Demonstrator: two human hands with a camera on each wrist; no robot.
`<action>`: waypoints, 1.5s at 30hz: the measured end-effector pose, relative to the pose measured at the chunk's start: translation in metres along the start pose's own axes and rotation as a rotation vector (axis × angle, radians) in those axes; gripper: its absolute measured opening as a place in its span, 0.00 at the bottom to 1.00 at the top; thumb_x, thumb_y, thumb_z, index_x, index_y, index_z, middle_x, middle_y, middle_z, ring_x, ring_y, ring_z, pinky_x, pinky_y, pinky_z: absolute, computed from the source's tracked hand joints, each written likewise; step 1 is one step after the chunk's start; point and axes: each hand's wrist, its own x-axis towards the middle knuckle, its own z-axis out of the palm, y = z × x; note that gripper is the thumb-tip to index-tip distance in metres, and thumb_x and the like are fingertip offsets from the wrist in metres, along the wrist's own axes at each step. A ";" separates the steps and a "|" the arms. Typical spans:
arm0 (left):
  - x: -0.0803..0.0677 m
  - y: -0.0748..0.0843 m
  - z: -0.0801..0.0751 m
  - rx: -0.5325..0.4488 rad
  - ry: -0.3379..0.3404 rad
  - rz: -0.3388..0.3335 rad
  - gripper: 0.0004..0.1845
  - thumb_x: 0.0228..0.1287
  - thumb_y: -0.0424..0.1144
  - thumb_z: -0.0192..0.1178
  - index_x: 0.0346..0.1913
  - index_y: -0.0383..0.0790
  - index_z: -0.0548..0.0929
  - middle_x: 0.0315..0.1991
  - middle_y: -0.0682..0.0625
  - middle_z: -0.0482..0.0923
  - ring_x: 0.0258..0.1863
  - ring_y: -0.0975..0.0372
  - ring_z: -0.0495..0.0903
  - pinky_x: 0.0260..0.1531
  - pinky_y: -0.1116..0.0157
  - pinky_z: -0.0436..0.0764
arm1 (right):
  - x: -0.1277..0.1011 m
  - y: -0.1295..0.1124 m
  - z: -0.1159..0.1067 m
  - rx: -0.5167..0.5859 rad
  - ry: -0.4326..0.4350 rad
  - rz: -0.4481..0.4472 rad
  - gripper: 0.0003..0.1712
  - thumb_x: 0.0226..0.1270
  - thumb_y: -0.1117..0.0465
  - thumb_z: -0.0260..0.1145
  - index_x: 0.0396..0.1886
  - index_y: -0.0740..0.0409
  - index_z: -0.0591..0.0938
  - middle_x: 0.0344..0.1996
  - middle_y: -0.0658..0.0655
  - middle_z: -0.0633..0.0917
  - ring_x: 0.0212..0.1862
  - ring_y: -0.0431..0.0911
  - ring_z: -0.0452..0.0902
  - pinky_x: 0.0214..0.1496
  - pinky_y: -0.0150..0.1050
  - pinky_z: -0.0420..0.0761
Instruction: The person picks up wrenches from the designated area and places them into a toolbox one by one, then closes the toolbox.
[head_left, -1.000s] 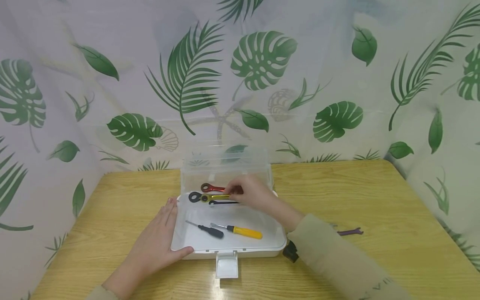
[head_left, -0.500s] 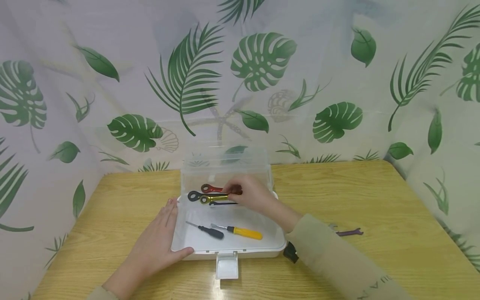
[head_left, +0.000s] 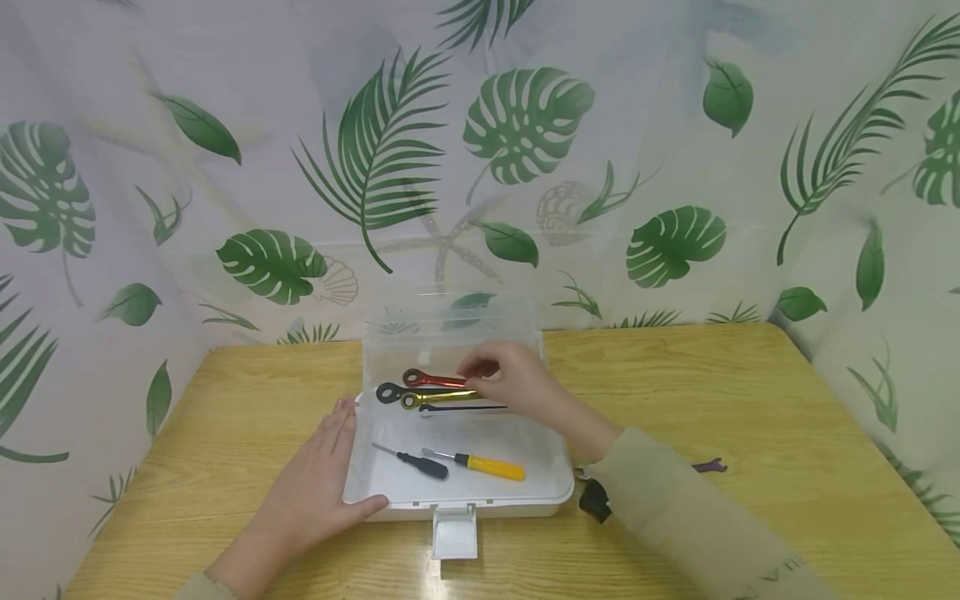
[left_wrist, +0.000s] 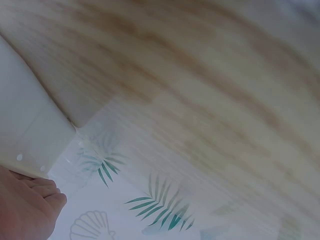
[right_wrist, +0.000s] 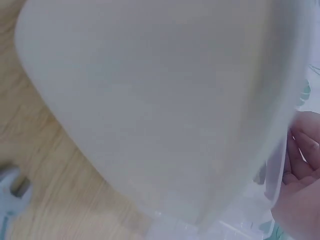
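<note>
Head view alone shows the whole scene: the open white plastic toolbox (head_left: 457,487) with its clear lid (head_left: 450,333) standing upright on the light wooden table (head_left: 750,392); the left hand (head_left: 318,483) lies flat against the box's left rim, fingers straight, thumb hooked on the front edge; the right hand (head_left: 513,383) hovers at the back of the box, fingertips curled together just above the red ring spanner (head_left: 431,380), whether pinching it I cannot tell; beside it lie the gold ring spanner (head_left: 435,398) and the black ring spanner (head_left: 393,392), nearer the front the yellow-handled screwdriver (head_left: 480,463) and the black-handled screwdriver (head_left: 416,461); a purple spanner (head_left: 708,466) lies on the table behind the right sleeve; left wrist view gives only blurred wood grain, a white box corner and fingertips (left_wrist: 47,192); right wrist view shows the box's white underside close up and bent fingers (right_wrist: 302,150) at its edge.
</note>
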 end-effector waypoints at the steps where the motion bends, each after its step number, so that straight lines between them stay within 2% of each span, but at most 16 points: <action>1: 0.000 0.000 0.000 -0.001 0.000 0.000 0.64 0.61 0.73 0.64 0.79 0.19 0.59 0.82 0.28 0.56 0.82 0.38 0.59 0.80 0.44 0.67 | -0.001 0.000 -0.002 0.003 -0.002 0.001 0.09 0.70 0.70 0.72 0.47 0.61 0.91 0.43 0.56 0.92 0.45 0.45 0.85 0.53 0.38 0.89; 8: 0.000 0.001 -0.002 -0.001 -0.009 -0.010 0.64 0.61 0.73 0.64 0.79 0.19 0.58 0.83 0.28 0.54 0.83 0.38 0.59 0.81 0.44 0.67 | -0.007 0.006 -0.013 0.034 0.003 -0.018 0.09 0.70 0.70 0.71 0.48 0.65 0.90 0.45 0.60 0.92 0.45 0.48 0.87 0.52 0.39 0.90; 18: 0.001 0.000 -0.001 -0.007 -0.007 -0.019 0.64 0.61 0.72 0.65 0.80 0.20 0.58 0.83 0.28 0.55 0.83 0.38 0.58 0.80 0.45 0.67 | -0.015 0.017 -0.029 0.062 0.029 -0.003 0.09 0.69 0.72 0.71 0.46 0.65 0.90 0.45 0.62 0.92 0.44 0.49 0.87 0.52 0.43 0.91; 25: 0.001 0.001 -0.001 -0.008 -0.004 -0.012 0.64 0.61 0.72 0.64 0.79 0.19 0.59 0.82 0.28 0.55 0.83 0.38 0.59 0.80 0.44 0.67 | -0.022 0.025 -0.038 0.043 0.035 -0.001 0.09 0.68 0.72 0.71 0.46 0.65 0.90 0.44 0.61 0.92 0.44 0.48 0.87 0.51 0.40 0.91; 39: 0.001 0.001 -0.001 -0.011 -0.012 -0.023 0.64 0.61 0.72 0.64 0.80 0.20 0.58 0.83 0.28 0.55 0.83 0.38 0.58 0.81 0.45 0.66 | -0.039 0.043 -0.054 -0.028 0.073 -0.003 0.07 0.68 0.73 0.71 0.44 0.68 0.90 0.40 0.62 0.92 0.41 0.50 0.87 0.48 0.42 0.90; 45: 0.001 0.002 -0.002 -0.007 -0.015 -0.023 0.64 0.61 0.73 0.64 0.80 0.20 0.58 0.83 0.28 0.55 0.83 0.38 0.58 0.81 0.45 0.66 | -0.048 0.052 -0.057 -0.052 0.096 0.014 0.06 0.69 0.72 0.71 0.43 0.66 0.90 0.40 0.61 0.92 0.41 0.49 0.87 0.48 0.42 0.91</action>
